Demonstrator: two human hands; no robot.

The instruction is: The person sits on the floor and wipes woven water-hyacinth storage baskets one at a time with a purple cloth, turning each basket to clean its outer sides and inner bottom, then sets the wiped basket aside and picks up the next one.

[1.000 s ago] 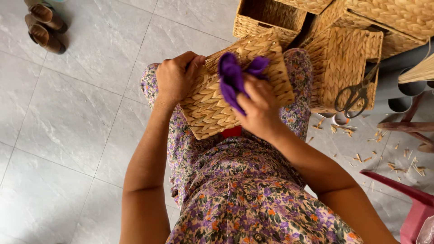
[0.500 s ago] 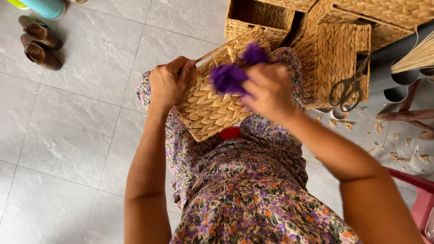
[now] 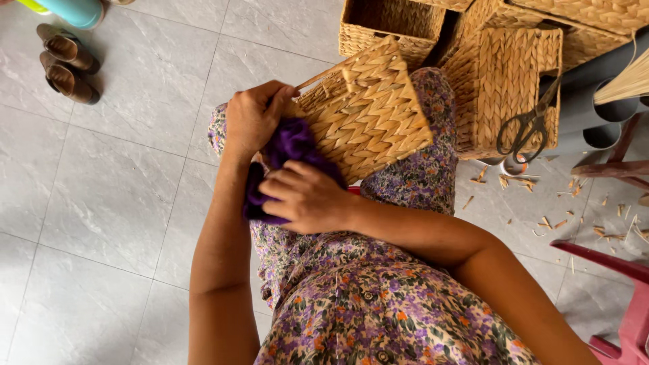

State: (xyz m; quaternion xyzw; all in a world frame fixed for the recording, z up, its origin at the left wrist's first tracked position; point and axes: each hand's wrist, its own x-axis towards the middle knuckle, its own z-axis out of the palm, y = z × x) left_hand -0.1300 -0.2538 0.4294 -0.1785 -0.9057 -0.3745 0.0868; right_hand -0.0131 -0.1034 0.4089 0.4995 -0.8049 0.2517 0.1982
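Far left, top: a pair of brown sandals [image 3: 66,62] on the grey tiled floor [image 3: 122,203], just beside a teal cylinder [image 3: 78,10] cut by the frame edge.

Centre-left: the left hand [image 3: 253,118] is clenched on the left corner of a woven basket [image 3: 368,111], fingers curled over its rim. The basket lies tilted on the person's lap, its herringbone weave facing up, resting on a floral dress [image 3: 378,297].

Centre: the right hand [image 3: 307,199] grasps a bunch of purple cloth [image 3: 291,145], pressed against the basket's lower left edge; the cloth sits between the two hands and touches both.

Right of centre, top: more woven baskets [image 3: 507,81] stacked on the floor, just beyond the knees. Dark scissors [image 3: 527,128] hang against the front of one.

Right: straw offcuts [image 3: 554,220] scattered on the tiles; grey pipes [image 3: 602,108] behind them.

Far right, bottom: part of a red plastic stool [image 3: 629,297].
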